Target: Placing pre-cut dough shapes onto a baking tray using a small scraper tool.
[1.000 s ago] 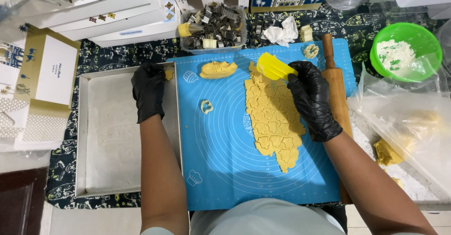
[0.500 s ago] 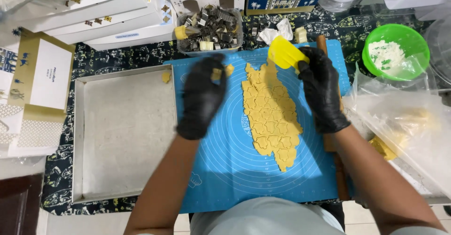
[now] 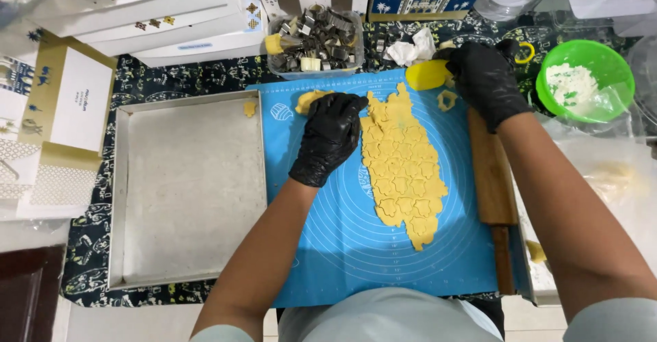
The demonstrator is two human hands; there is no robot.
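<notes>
Black gloves cover both hands over a blue silicone baking mat [image 3: 342, 246] spread on the bench. The left hand [image 3: 330, 137] rests with its fingers loosely curled on the left edge of the rolled cookie dough sheet [image 3: 402, 171], a long pale yellow strip stamped all over with cutter outlines; whether anything is pinched under the fingertips cannot be told. A small dough scrap [image 3: 309, 100] lies just above that hand on the mat. The right hand [image 3: 484, 79] is at the top right corner of the mat, fingers closed on a yellow plastic scraper [image 3: 427, 74] that points left. A wooden rolling pin [image 3: 491, 178] lies lengthwise along the mat's right edge, under the right forearm. To the left sits a metal baking tray [image 3: 118, 198] with one cut cookie piece [image 3: 249, 108] in its upper right corner. Behind the mat stands a clear tub of metal cookie cutters [image 3: 315, 34], and a green bowl of flour [image 3: 583, 82] sits at the far right.
</notes>
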